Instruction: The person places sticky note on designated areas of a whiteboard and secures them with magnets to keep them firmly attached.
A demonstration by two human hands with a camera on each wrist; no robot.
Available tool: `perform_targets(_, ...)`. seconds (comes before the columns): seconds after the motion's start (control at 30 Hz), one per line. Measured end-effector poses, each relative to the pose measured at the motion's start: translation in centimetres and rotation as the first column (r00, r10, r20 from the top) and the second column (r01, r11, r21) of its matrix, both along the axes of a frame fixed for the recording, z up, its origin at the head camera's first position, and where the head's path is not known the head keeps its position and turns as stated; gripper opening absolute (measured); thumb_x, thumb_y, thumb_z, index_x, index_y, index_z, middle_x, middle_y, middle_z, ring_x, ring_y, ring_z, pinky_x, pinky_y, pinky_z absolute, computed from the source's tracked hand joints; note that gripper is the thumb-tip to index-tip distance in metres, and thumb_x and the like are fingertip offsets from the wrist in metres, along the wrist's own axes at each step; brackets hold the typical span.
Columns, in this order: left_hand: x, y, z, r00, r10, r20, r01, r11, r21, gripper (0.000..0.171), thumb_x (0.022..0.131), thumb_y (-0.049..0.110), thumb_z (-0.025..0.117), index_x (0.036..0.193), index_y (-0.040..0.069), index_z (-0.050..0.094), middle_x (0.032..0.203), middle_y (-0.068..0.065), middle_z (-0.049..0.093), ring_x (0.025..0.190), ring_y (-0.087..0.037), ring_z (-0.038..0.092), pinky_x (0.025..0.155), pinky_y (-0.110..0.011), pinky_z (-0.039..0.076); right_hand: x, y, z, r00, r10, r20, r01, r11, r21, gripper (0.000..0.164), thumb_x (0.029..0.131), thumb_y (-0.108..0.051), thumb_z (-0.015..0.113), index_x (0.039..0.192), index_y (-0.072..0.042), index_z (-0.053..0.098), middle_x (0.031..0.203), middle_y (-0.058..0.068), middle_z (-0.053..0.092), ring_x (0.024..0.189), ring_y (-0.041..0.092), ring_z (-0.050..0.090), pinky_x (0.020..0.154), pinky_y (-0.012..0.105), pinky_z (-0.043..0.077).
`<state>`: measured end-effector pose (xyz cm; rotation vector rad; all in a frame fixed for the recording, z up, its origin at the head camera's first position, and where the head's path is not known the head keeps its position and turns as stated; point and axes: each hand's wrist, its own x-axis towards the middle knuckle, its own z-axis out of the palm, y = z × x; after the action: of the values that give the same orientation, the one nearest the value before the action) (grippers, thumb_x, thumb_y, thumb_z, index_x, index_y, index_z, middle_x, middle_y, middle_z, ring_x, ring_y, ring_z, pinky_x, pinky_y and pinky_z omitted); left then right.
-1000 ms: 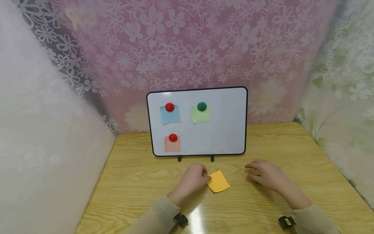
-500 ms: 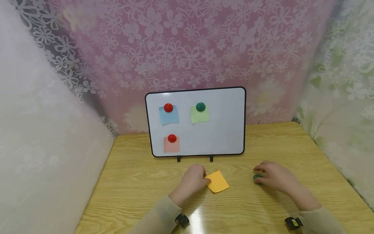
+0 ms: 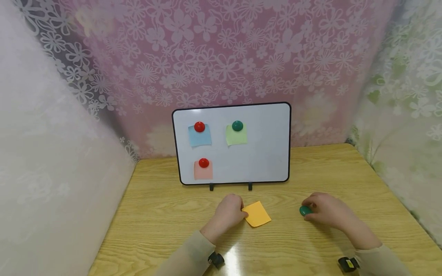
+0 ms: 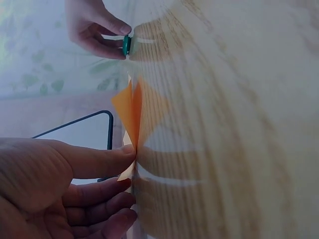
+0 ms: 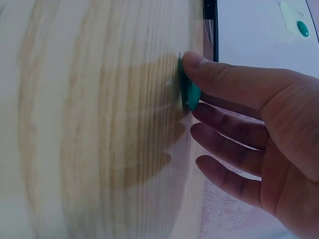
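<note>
My left hand (image 3: 229, 211) pinches the left corner of an orange sticky note (image 3: 257, 214) between thumb and fingers, close over the table; in the left wrist view the note (image 4: 130, 112) curls upward from the thumb tip. At the right, my right hand (image 3: 328, 210) holds a round green magnet (image 3: 305, 211) by its edges. Seen from the right wrist, the thumb and index finger grip the magnet (image 5: 190, 92) right at the tabletop while the other fingers spread loosely below. The magnet's underside is hidden.
A whiteboard (image 3: 266, 153) stands on black feet behind the hands. It carries a blue note (image 3: 200, 138) and a pink note (image 3: 203, 173) under red magnets, and a light green note (image 3: 236, 138) under a green magnet. Floral cloth (image 3: 221, 57) surrounds the wooden table (image 3: 155, 207).
My right hand has shifted slightly right and closed around the green magnet, which has come into view. The left hand stays at the orange note with hardly any movement.
</note>
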<state>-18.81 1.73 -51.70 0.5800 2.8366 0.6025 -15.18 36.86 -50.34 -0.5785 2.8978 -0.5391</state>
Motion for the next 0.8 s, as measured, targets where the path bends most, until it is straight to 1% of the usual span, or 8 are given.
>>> perform_targets(0.13,-0.06,0.07,0.05,1.000,0.002,0.008,-0.002,1.000,0.006,0.026,0.089,0.023,0.090,0.079,0.012,0.069,0.076,0.004,0.058,0.069,-0.012,0.051,0.065,-0.028,0.048,0.03,-0.04,-0.02,1.000,0.000,0.004,0.000,1.000,0.000,0.036,0.082,-0.029,0.094,0.110,-0.011,0.081,0.100,-0.006,0.070,0.085,0.011,0.064,0.073,0.037,0.057)
perform_targets(0.4,-0.19,0.24,0.06,1.000,0.003,0.028,-0.003,1.000,0.022,0.023,0.089,0.021,0.089,0.081,0.011,0.070,0.077,0.004,0.060,0.069,-0.012,0.052,0.065,-0.028,0.049,0.03,-0.17,0.07,0.999,-0.015,0.030,0.015,1.000,0.001,0.035,0.083,-0.025,0.094,0.111,-0.010,0.081,0.099,-0.005,0.070,0.085,0.012,0.063,0.074,0.038,0.057)
perform_targets(0.5,-0.16,0.24,0.10,0.999,-0.005,0.032,0.004,0.999,0.034,0.022,0.089,0.020,0.089,0.082,0.011,0.071,0.077,0.004,0.060,0.069,-0.012,0.052,0.065,-0.028,0.049,0.00,-0.18,0.04,0.999,-0.032,0.042,0.032,0.999,-0.002,0.036,0.082,-0.025,0.094,0.111,-0.009,0.080,0.099,-0.004,0.071,0.086,0.013,0.065,0.076,0.039,0.057)
perform_targets(0.63,-0.16,0.21,0.00,0.999,-0.007,0.041,0.004,0.999,0.054,0.022,0.089,0.019,0.089,0.082,0.011,0.070,0.077,0.004,0.060,0.068,-0.012,0.052,0.064,-0.027,0.049,-0.03,-0.26,0.11,0.997,-0.052,0.054,0.052,0.999,0.003,0.037,0.082,-0.025,0.094,0.111,-0.008,0.080,0.100,-0.003,0.071,0.089,0.018,0.067,0.080,0.044,0.058)
perform_targets(0.8,-0.20,0.14,-0.15,0.999,-0.004,0.046,0.001,0.997,0.072,0.021,0.088,0.016,0.090,0.080,0.011,0.071,0.076,0.004,0.061,0.067,-0.012,0.052,0.063,-0.027,0.048,-0.08,-0.49,0.22,0.997,-0.057,0.061,0.056,0.998,0.009,0.036,0.082,-0.024,0.094,0.111,-0.007,0.080,0.102,-0.001,0.072,0.092,0.022,0.068,0.082,0.047,0.058)
